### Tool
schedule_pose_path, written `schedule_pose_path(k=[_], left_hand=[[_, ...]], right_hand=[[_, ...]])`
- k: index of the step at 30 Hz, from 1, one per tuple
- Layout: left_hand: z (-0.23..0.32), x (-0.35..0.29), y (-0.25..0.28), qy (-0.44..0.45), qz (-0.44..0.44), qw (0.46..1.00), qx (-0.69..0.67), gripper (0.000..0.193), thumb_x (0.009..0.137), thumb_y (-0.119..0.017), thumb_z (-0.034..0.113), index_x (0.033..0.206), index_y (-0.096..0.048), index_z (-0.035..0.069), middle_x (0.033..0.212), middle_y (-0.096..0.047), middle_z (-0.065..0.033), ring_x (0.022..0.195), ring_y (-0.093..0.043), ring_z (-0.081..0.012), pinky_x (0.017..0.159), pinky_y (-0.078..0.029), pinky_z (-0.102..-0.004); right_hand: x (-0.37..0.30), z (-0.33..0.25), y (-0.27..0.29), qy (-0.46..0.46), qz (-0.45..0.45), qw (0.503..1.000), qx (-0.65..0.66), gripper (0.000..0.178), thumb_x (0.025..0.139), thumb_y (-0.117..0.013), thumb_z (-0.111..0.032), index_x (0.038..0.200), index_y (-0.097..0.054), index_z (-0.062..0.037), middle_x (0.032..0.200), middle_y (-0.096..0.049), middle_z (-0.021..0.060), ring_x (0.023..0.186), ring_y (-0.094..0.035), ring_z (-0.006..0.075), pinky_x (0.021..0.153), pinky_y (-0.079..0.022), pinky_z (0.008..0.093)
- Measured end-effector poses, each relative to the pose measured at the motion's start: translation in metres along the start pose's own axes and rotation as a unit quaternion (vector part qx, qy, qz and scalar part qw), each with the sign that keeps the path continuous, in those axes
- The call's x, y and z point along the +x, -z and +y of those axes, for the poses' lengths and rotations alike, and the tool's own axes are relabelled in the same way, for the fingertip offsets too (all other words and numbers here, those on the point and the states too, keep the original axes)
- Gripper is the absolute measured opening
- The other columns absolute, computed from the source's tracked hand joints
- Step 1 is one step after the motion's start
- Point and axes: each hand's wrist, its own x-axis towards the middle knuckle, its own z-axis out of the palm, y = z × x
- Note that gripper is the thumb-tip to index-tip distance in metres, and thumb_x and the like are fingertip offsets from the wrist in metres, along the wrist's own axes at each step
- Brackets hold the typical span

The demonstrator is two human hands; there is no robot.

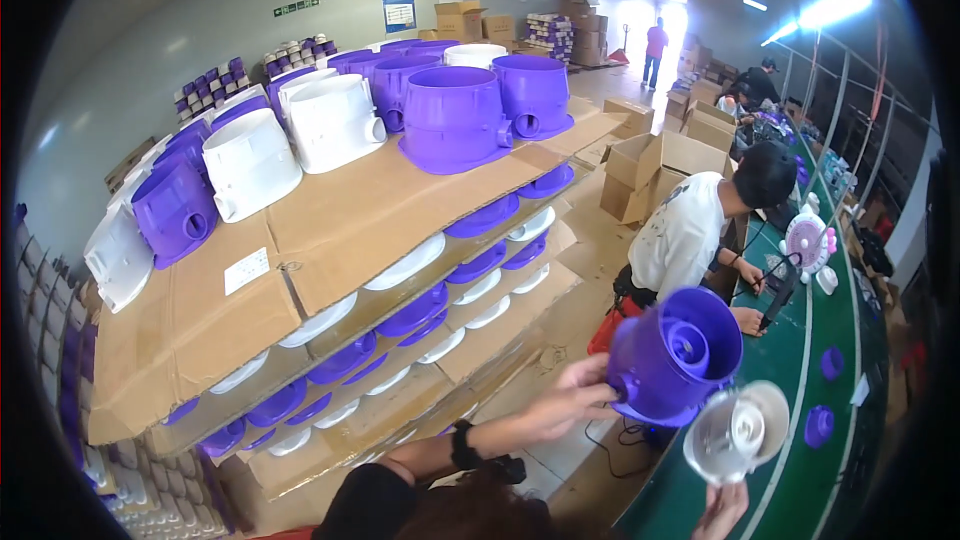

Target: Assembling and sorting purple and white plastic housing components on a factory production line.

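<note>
My left hand [570, 398] grips the side port of a purple round plastic housing [650, 365], its open top tilted so that an inner ring shows. Just right of it and lower, a white plastic housing [712, 445] of similar shape is in my right hand [727, 510], whose fingers are at its lower edge. Both housings are in the air by the green conveyor belt [785, 420]; their rims look close, but I cannot tell whether they touch. A black band circles my left wrist.
Stacked cardboard layers [350, 230] on the left carry several more purple and white housings [455, 110]. A co-worker [680, 235] stands ahead at the belt, handling a dark tool near a pink-and-white fan [808, 242]. Small purple parts [819, 426] lie on the belt. Open cartons [650, 165] stand behind the co-worker.
</note>
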Motion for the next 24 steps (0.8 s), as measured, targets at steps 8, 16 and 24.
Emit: schedule_pose_path(k=[8, 16, 24], left_hand=[[0.101, -0.103, -0.001, -0.146, 0.116, 0.982, 0.024, 0.048, 0.076, -0.048, -0.006, 0.122, -0.037, 0.002, 0.105, -0.053, -0.0085, 0.092, -0.056, -0.0177, 0.079, -0.051, -0.0336], [0.134, -0.19, -0.026, -0.324, 0.235, 0.916, -0.029, 0.043, 0.073, -0.039, -0.005, 0.116, -0.037, -0.007, 0.105, -0.052, -0.0181, 0.091, -0.059, -0.0288, 0.074, -0.054, -0.0397], [0.139, -0.251, -0.019, -0.445, 0.393, 0.804, 0.029, 0.032, 0.079, -0.044, 0.0, 0.11, -0.041, -0.007, 0.1, -0.055, -0.0157, 0.087, -0.06, -0.0244, 0.078, -0.052, -0.0353]], right_hand=[[0.063, -0.04, -0.138, -0.096, -0.355, 0.93, 0.018, 0.031, 0.079, -0.052, -0.006, 0.105, -0.048, 0.0113, 0.094, -0.059, 0.0157, 0.082, -0.062, 0.0214, 0.07, -0.054, 0.0289], [0.059, -0.08, -0.261, -0.207, -0.578, 0.784, 0.095, 0.029, 0.081, -0.046, 0.0, 0.105, -0.046, 0.0148, 0.094, -0.059, 0.0205, 0.08, -0.063, 0.025, 0.07, -0.055, 0.0318], [0.016, -0.096, -0.341, -0.196, -0.703, 0.68, 0.076, 0.029, 0.081, -0.046, -0.001, 0.105, -0.046, 0.0156, 0.094, -0.059, 0.021, 0.08, -0.063, 0.0251, 0.07, -0.055, 0.0297]])
